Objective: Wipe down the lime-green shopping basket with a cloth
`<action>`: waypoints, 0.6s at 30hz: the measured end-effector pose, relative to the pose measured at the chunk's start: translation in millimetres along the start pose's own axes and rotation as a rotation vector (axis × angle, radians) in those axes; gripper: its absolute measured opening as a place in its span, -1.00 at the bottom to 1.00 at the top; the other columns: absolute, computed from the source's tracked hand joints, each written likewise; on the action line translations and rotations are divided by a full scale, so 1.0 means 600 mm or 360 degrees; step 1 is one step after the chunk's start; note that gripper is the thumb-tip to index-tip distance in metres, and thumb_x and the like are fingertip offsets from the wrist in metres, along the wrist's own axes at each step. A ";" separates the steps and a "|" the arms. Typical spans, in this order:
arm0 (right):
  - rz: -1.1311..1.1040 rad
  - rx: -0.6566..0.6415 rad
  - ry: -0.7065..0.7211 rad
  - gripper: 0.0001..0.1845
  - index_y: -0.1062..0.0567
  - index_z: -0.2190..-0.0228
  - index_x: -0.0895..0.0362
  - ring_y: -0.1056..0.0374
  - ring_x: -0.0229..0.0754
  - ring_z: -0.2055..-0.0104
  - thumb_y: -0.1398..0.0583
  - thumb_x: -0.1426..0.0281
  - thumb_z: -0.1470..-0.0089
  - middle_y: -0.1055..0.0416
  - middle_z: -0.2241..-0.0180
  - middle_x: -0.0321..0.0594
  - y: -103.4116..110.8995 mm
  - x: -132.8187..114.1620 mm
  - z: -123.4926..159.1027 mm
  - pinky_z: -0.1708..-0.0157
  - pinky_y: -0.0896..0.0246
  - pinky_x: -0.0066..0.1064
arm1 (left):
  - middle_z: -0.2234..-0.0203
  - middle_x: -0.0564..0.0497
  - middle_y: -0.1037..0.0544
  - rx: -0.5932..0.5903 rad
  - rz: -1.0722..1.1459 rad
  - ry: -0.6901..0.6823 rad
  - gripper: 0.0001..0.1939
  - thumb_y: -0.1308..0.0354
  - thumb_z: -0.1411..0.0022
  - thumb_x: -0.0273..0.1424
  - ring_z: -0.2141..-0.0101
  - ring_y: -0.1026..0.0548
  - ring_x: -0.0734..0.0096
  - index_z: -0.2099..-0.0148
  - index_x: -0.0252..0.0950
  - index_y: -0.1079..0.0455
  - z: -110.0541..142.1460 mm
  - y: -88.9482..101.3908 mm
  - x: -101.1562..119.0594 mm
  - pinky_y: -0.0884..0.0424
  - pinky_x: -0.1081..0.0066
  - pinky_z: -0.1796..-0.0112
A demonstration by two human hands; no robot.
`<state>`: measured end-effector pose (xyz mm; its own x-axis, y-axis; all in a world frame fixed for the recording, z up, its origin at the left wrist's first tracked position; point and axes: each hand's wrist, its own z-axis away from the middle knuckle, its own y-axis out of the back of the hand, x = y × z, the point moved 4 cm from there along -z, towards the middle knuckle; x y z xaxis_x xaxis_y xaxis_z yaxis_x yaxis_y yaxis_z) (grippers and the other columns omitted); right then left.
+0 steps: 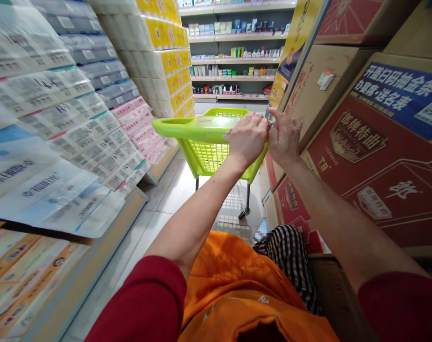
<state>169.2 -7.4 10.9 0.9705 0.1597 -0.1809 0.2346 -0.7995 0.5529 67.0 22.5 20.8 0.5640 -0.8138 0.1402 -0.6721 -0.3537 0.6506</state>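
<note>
A lime-green shopping cart stands in front of me, with a mesh basket and dark legs on casters. My left hand is closed over the right part of its handle, the fingers bent over the bar. At the handle's right end my right hand is curled, its fingertips close beside those of my left hand. The bar under both hands is mostly hidden, so whether something small lies between the fingertips cannot be seen. A bit of pale, torn-looking material shows by the left hand's edge.
Stacked tissue packs line the left side, with yellow-and-white paper bundles beyond. Large red and brown cartons rise close on the right. Shelves of bottles and boxes cross the far end. Pale floor tiles run between.
</note>
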 end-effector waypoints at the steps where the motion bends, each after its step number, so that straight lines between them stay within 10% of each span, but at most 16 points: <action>1: -0.0015 -0.0008 -0.0018 -0.61 -0.23 0.04 0.16 -0.28 -0.18 0.23 0.14 0.49 -0.09 -0.42 0.32 -0.18 0.002 0.002 0.000 0.12 0.02 -0.21 | 0.09 -0.04 -0.43 0.0010 -0.0006 0.0013 -0.75 0.13 -0.25 -0.41 -0.01 -0.30 0.30 0.12 -0.28 -0.33 0.003 0.009 -0.010 -0.13 0.17 -0.09; 6: -0.0112 0.0042 -0.0093 -0.58 -0.22 0.05 0.16 -0.28 -0.18 0.26 0.10 0.55 -0.02 -0.44 0.38 -0.23 0.004 0.013 0.000 0.11 -0.02 -0.18 | 0.09 -0.05 -0.42 0.0283 -0.0092 0.0394 -0.74 0.15 -0.26 -0.40 0.02 -0.32 0.30 0.11 -0.25 -0.32 0.034 0.083 -0.112 -0.20 0.16 -0.06; 13: -0.0147 -0.0018 -0.0096 -0.59 -0.21 0.06 0.19 -0.30 -0.19 0.31 0.13 0.57 -0.04 -0.45 0.41 -0.17 0.002 0.020 -0.004 0.14 -0.07 -0.19 | 0.02 -0.04 -0.36 0.0073 0.0037 0.0059 -0.72 0.16 -0.26 -0.40 -0.06 -0.23 0.27 0.05 -0.26 -0.28 0.023 0.035 -0.034 -0.12 0.17 -0.11; 18: -0.0137 -0.0019 -0.0082 -0.60 -0.24 0.07 0.15 -0.32 -0.18 0.33 0.12 0.55 -0.04 -0.44 0.41 -0.24 0.007 0.028 -0.008 0.17 -0.08 -0.16 | 0.09 -0.02 -0.42 0.0339 -0.0044 0.0325 -0.73 0.17 -0.27 -0.40 0.00 -0.31 0.31 0.10 -0.25 -0.31 0.037 0.079 -0.106 -0.17 0.19 -0.08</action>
<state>186.6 -5.0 14.2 0.9426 0.1971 -0.2694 0.3177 -0.7772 0.5431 -11.3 47.5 25.9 0.6539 -0.7004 0.2862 -0.7286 -0.4808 0.4879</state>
